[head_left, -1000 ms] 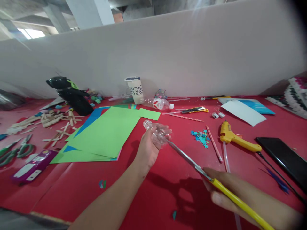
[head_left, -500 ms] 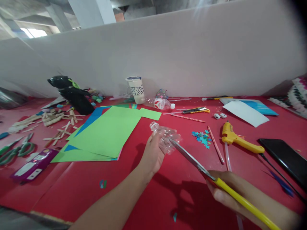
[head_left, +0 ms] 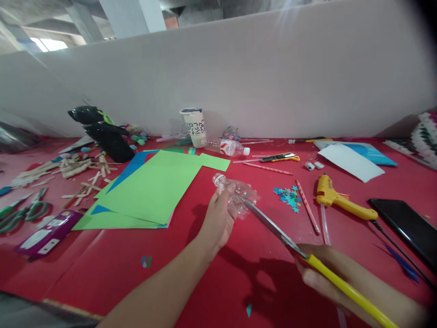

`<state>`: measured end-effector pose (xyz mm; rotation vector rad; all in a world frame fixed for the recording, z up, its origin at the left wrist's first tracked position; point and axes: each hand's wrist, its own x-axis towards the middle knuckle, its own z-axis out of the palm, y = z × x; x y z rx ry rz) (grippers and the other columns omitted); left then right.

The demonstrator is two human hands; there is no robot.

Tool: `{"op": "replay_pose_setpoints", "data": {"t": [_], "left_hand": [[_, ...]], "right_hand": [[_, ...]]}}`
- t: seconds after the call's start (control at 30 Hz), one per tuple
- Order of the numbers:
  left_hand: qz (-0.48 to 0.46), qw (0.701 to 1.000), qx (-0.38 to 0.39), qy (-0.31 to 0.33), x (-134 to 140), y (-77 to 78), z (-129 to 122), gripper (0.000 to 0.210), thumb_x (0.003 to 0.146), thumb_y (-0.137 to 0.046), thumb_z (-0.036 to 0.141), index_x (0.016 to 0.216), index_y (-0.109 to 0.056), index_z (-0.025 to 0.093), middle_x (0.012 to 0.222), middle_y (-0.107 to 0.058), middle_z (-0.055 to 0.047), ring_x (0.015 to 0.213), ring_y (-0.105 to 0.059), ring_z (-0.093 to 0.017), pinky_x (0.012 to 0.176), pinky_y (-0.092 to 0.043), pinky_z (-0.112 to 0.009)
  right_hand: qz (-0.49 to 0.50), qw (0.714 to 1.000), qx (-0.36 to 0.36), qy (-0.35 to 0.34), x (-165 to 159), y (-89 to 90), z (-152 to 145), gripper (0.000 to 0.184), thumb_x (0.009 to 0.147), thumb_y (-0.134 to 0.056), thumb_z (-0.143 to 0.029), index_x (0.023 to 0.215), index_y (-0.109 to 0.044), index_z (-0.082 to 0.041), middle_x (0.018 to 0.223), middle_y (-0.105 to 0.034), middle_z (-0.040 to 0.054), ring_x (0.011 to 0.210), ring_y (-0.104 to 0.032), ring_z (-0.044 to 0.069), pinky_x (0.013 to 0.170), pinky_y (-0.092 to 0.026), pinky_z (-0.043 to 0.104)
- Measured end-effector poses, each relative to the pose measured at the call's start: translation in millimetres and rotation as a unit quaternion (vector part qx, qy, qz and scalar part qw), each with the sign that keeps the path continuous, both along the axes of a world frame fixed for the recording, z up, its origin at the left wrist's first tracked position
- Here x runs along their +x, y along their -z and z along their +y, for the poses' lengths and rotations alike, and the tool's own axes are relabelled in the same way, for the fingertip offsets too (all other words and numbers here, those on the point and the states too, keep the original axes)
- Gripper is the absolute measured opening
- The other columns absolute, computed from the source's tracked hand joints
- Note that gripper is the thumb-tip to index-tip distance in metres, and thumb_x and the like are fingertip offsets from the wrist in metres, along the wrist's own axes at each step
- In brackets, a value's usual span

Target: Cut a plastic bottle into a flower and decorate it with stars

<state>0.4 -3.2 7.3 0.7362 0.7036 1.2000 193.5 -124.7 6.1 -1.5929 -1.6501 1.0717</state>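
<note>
My left hand (head_left: 219,218) grips a clear plastic bottle piece (head_left: 244,193), its neck and cap end pointing up and to the left. Yellow-handled scissors (head_left: 271,223) are held in my right hand (head_left: 327,269), fingers closed around the handles. Their blade tips meet the clear plastic on its right side; whether the plastic lies between the blades I cannot tell. Both hands are above the red table (head_left: 191,291). Behind them, another clear bottle (head_left: 228,146) with a red and white label lies on its side.
To the left lie green paper sheets (head_left: 153,187), a purple box-shaped item (head_left: 49,234), grey-green-handled scissors (head_left: 25,214) and wooden sticks (head_left: 73,168). On the right are star sequins (head_left: 288,198), a striped pencil (head_left: 307,207), a yellow glue gun (head_left: 341,200) and a phone (head_left: 406,228). A utility knife (head_left: 280,157) lies behind.
Both hands, the bottle piece and the scissors stay almost in place. The whole view has shifted very slightly.
</note>
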Motion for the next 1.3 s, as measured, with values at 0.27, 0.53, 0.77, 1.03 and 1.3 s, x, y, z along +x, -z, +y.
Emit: {"op": "replay_pose_setpoints", "data": {"t": [0.27,0.53,0.77,1.03,1.3], "left_hand": [[0.000,1.000,0.001,-0.001,1.7,1.1,0.2,0.018,0.082,-0.059,0.031,0.092,-0.058,0.016,0.096,-0.071,-0.008,0.089,-0.068,-0.024,0.080,-0.053,-0.036],[-0.005,0.999,0.030,-0.013,0.7,3.7,-0.2,0.016,0.083,-0.058,0.029,0.094,-0.058,0.017,0.097,-0.070,-0.007,0.091,-0.068,-0.022,0.082,-0.051,-0.036],[0.020,0.999,0.041,-0.026,-1.6,2.2,1.0,0.015,0.082,-0.059,0.027,0.093,-0.058,0.018,0.097,-0.070,-0.006,0.092,-0.067,-0.021,0.083,-0.050,-0.035],[0.034,0.997,0.056,-0.032,-1.8,2.0,3.2,0.012,0.084,-0.055,0.025,0.092,-0.057,0.017,0.099,-0.068,-0.006,0.090,-0.067,-0.020,0.080,-0.051,-0.034],[0.032,0.996,0.079,-0.014,-1.5,4.8,1.3,0.011,0.083,-0.058,0.026,0.091,-0.054,0.020,0.093,-0.069,-0.003,0.088,-0.067,-0.019,0.082,-0.049,-0.033]], "right_hand": [[-0.029,1.000,-0.005,0.000,-1.6,1.2,0.4,0.039,0.073,-0.059,-0.061,0.061,-0.058,-0.024,0.057,-0.062,0.0017,0.055,-0.058,0.021,0.045,-0.044,0.027],[-0.049,0.998,0.020,0.031,2.6,15.8,-0.8,0.035,0.073,-0.062,-0.058,0.066,-0.062,-0.024,0.062,-0.064,0.0034,0.061,-0.062,0.023,0.053,-0.050,0.030],[-0.011,1.000,0.009,0.014,0.9,12.0,7.0,0.037,0.073,-0.063,-0.058,0.061,-0.063,-0.023,0.054,-0.059,0.0009,0.053,-0.058,0.019,0.046,-0.047,0.026],[-0.008,0.999,-0.020,-0.026,3.9,8.6,11.3,0.037,0.072,-0.065,-0.056,0.059,-0.062,-0.021,0.053,-0.057,-0.0001,0.050,-0.055,0.017,0.041,-0.042,0.023],[-0.022,0.999,0.027,-0.013,-2.4,6.5,3.4,0.034,0.075,-0.061,-0.056,0.064,-0.061,-0.024,0.055,-0.061,0.0001,0.052,-0.058,0.019,0.045,-0.045,0.025]]}}
